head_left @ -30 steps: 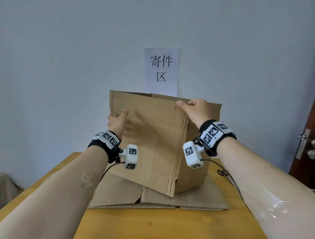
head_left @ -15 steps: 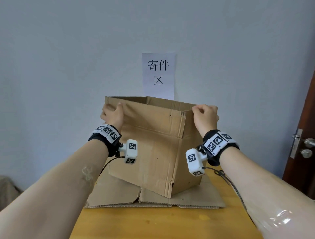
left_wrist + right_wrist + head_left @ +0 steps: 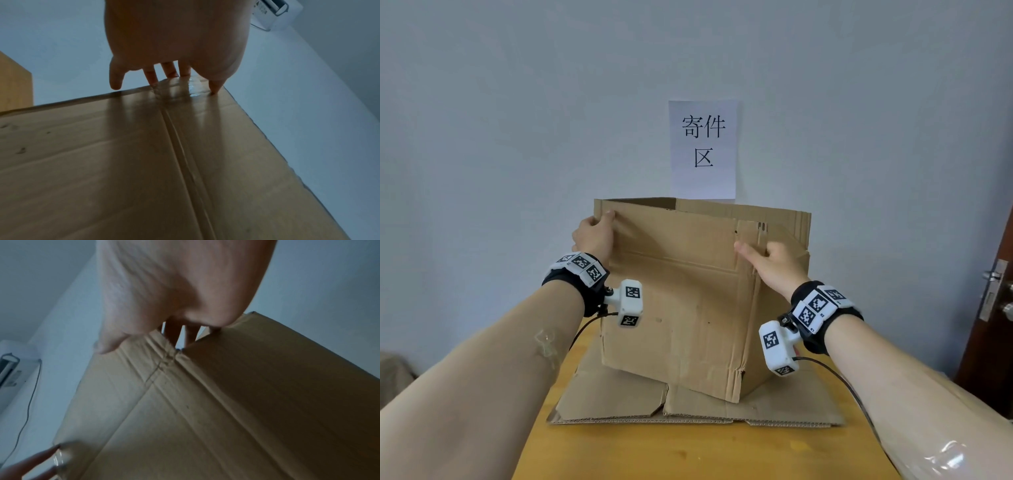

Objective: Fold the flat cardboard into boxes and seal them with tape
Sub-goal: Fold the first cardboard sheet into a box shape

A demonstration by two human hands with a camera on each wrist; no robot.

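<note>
Two hands on one cardboard box, mid-frame.
Left hand grips its upper-left corner; right hand grips its right-hand flap.

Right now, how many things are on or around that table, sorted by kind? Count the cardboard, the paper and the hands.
Opened cardboard box, held upright: 1
Flat cardboard lying on the table under it: 1 stack; I cannot count its sheets
Paper sign on the wall: 1
Hands gripping the box's upper part: 2, left hand and right hand
Total: 5

Brown cardboard box, yellow wooden table, white sign with black characters.
</note>
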